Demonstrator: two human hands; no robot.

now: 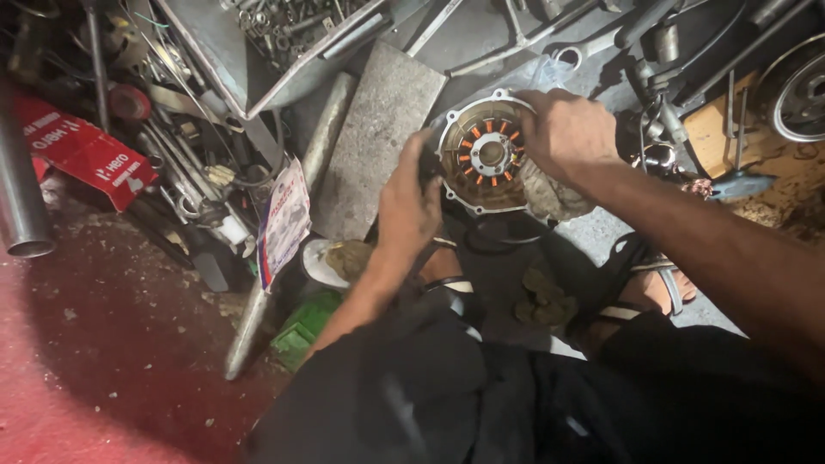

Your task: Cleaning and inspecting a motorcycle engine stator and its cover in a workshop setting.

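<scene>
Cluttered floor; both hands' fingers point(550, 120) curled round stator cover point(485, 155) (coils orange).

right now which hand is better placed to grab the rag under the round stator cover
Right. The right hand already grips the stator cover's right rim, directly over the rag; the left hand steadies the opposite left edge.

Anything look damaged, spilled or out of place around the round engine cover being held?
Nothing on the round cover looks broken; both the left hand and right hand grip it. Around it, loose tools lie in a jumbled heap, and a grey slab lies askew.
</scene>
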